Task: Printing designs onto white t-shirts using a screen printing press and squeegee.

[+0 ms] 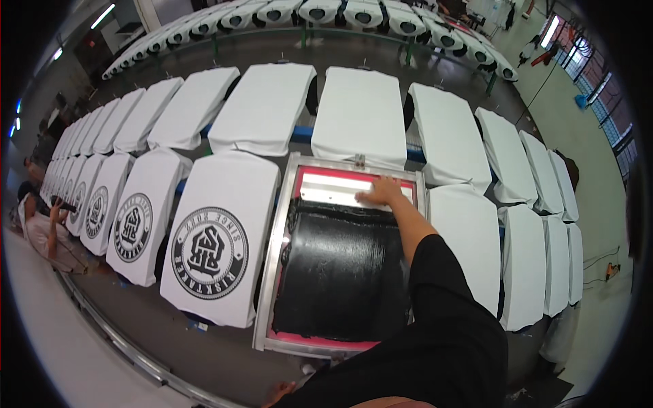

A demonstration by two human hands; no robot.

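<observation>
A silk-screen frame (271, 272) with silver metal edges and a red border lies over a shirt board in front of me. Black ink (340, 265) covers most of its mesh. Across its far end lies a pale metal squeegee (330, 188), with a thick line of ink along its near side. My right hand (382, 192) is closed over the squeegee's right part. Low in the picture, by the frame's near left corner, only a bit of my left hand (280, 392) shows; its fingers are mostly hidden.
Left of the frame is a white shirt (214, 245) with a round black print, and more printed shirts follow. Plain white shirts (360, 115) lie beyond and to the right. A person (51, 228) holding a dark device is at far left. A metal rail (129, 347) runs nearby.
</observation>
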